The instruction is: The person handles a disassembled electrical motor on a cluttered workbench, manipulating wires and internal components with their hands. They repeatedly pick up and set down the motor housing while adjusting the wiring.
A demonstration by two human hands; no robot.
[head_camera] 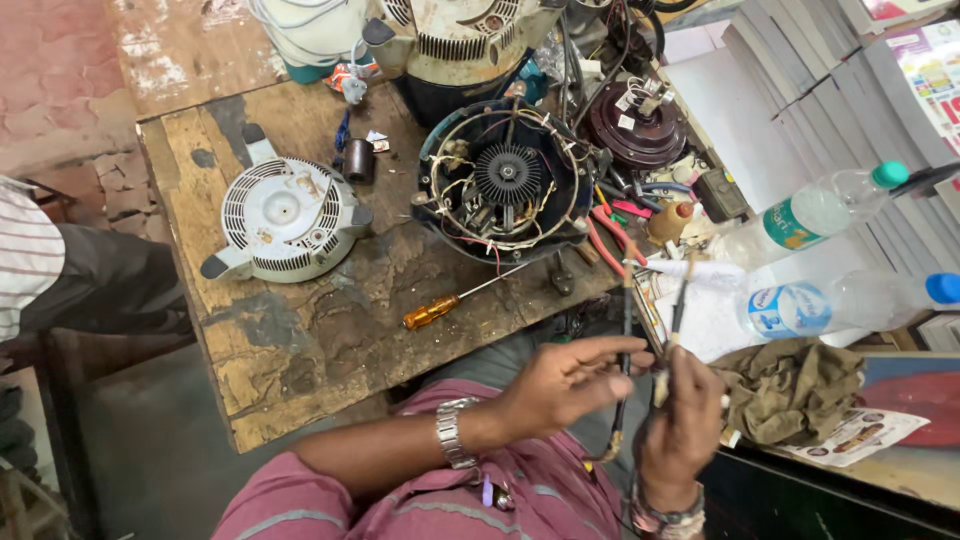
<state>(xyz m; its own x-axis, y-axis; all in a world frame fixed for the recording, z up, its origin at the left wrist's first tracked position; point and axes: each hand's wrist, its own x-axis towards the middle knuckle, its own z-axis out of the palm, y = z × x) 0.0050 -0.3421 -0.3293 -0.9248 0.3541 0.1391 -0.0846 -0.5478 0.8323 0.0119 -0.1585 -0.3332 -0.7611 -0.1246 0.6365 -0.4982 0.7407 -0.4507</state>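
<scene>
My left hand (565, 382) pinches a thin dark wire (626, 330) between thumb and fingers. My right hand (683, 420) is closed around a second thin wire or probe (680, 300) that points up toward the bench. Both hands are held close together in front of my pink striped shirt, below the bench edge. On the worn wooden bench (290, 350) stands an opened round motor housing (505, 180) with a black fan wheel and loose wiring. An orange-handled screwdriver (432, 312) lies near the bench's front edge, just left of my hands.
A white vented cover (285, 215) lies on the bench's left part. Two plastic water bottles (815, 215) (850, 300) lie at right beside a crumpled rag (790, 390) and stacked papers. Another person in a striped shirt (30, 255) sits at far left. Red-handled pliers (610, 235) lie by the motor.
</scene>
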